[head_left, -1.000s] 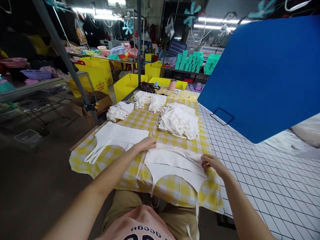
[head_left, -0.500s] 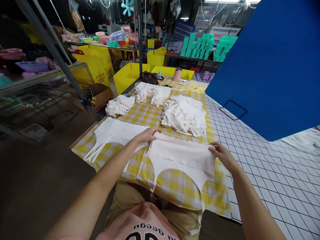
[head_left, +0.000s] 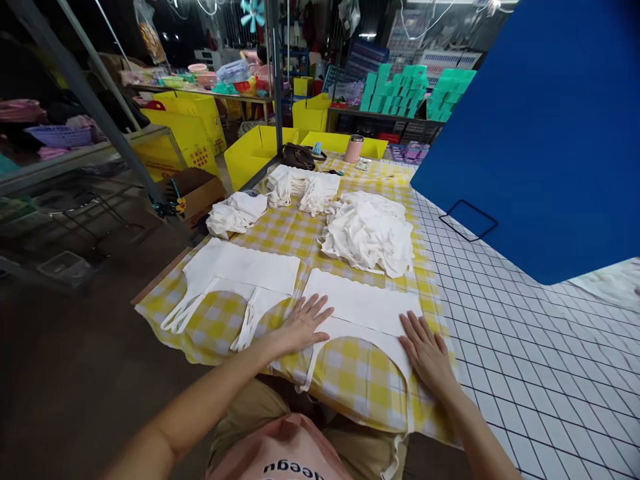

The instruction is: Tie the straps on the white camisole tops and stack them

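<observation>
A white strappy camisole top lies flat on the yellow checked tablecloth, its straps toward me and one hanging over the table's front edge. My left hand rests flat on its left side with the fingers spread. On its right side lies my right hand, open and palm down. Left of it is a second white camisole top, laid out with its straps toward me. Just beyond them sits a loose heap of white garments.
Neatly stacked white tops and a smaller white pile lie farther back. Behind them are a dark bag and a pink tumbler. A large blue panel blocks the right. A metal post stands at left.
Both hands have let go of the top's far edge and moved toward me, now flat on the fabric. The top, lifted at its edge before, lies flat.
</observation>
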Demonstrator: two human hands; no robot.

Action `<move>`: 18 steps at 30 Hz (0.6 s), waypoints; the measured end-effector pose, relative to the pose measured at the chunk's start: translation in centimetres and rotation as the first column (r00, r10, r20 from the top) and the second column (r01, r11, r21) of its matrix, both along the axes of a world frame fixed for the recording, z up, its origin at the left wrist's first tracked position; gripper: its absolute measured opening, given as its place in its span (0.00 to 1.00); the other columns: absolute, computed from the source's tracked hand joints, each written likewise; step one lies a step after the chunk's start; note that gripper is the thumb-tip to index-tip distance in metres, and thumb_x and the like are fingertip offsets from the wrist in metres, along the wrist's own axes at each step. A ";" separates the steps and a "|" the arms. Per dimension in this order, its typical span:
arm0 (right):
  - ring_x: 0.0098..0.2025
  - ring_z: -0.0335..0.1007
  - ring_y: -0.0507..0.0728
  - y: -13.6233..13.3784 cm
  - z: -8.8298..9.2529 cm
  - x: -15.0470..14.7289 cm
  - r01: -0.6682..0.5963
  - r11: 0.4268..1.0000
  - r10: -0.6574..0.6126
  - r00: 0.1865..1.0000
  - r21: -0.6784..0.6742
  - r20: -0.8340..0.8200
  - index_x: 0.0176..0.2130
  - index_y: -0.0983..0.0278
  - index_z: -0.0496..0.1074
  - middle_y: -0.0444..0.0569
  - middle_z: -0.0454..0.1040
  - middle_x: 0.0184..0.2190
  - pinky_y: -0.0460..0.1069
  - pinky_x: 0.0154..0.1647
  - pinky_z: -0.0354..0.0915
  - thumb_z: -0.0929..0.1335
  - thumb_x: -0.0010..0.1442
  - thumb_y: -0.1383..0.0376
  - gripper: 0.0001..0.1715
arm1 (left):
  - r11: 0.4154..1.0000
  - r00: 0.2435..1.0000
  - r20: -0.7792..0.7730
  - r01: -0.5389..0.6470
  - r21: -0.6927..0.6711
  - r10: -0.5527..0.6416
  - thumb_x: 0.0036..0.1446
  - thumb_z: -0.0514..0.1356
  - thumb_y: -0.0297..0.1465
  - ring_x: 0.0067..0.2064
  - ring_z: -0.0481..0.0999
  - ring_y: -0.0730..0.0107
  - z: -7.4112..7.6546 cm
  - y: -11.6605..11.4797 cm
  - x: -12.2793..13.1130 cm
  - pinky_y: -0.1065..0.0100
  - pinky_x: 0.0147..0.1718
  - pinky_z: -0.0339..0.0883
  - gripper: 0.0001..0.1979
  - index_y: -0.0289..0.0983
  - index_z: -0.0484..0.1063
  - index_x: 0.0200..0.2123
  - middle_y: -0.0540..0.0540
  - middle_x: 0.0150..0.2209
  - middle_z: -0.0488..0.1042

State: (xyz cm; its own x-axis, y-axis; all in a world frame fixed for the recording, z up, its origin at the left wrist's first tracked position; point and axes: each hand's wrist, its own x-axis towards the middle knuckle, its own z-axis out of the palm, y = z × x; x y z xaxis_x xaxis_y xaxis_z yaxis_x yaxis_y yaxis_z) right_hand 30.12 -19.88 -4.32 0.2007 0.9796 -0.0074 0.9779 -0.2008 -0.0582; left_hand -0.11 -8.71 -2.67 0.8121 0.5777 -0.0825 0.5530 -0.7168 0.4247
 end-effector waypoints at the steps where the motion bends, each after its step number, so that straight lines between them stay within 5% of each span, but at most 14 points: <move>1: 0.65 0.40 0.59 -0.6 -0.2 0.5 0.008 1.000 -0.008 1.000 -0.007 0.010 0.62 0.59 0.52 0.45 0.50 0.64 0.60 0.59 0.46 0.49 0.63 0.55 0.31 | 1.000 1.000 0.011 0.004 0.001 -0.004 0.60 0.51 0.41 0.66 0.35 0.58 0.0 -0.1 -0.4 0.52 0.62 0.35 0.29 0.43 0.48 0.62 0.44 0.66 0.41; 6: 0.63 0.47 0.61 -1.4 0.4 1.7 0.021 0.997 -0.025 0.998 0.072 0.051 0.57 0.62 0.63 0.48 0.61 0.59 0.60 0.57 0.51 0.50 0.63 0.57 0.30 | 0.997 0.994 0.095 -0.041 -0.060 0.047 0.62 0.48 0.39 0.65 0.42 0.66 0.4 1.2 -0.5 0.60 0.62 0.42 0.31 0.38 0.39 0.64 0.42 0.65 0.46; 9: 0.60 0.54 0.62 -0.1 0.9 0.8 0.080 0.980 -0.092 0.994 0.181 0.057 0.50 0.67 0.70 0.54 0.68 0.53 0.58 0.56 0.54 0.50 0.63 0.59 0.30 | 0.994 0.988 0.113 -0.108 -0.021 0.110 0.62 0.48 0.38 0.66 0.37 0.64 0.8 2.4 0.7 0.59 0.62 0.39 0.30 0.38 0.40 0.64 0.42 0.65 0.41; 12: 0.62 0.51 0.62 1.4 0.7 -0.7 0.105 0.969 -0.112 0.993 0.226 0.022 0.56 0.70 0.63 0.56 0.61 0.58 0.57 0.56 0.54 0.50 0.63 0.58 0.31 | 0.997 0.996 0.044 -0.072 -0.012 0.072 0.61 0.49 0.40 0.66 0.33 0.60 0.8 3.0 1.9 0.55 0.62 0.36 0.30 0.39 0.45 0.63 0.42 0.66 0.37; 18: 0.65 0.39 0.61 0.9 -0.4 -0.6 0.177 0.983 -0.172 0.980 0.045 -0.098 0.61 0.60 0.54 0.47 0.51 0.64 0.64 0.59 0.44 0.50 0.62 0.55 0.31 | 0.998 0.994 -0.106 0.032 -0.057 -0.038 0.61 0.49 0.40 0.65 0.29 0.57 0.8 2.9 1.4 0.52 0.61 0.33 0.30 0.40 0.43 0.64 0.41 0.66 0.32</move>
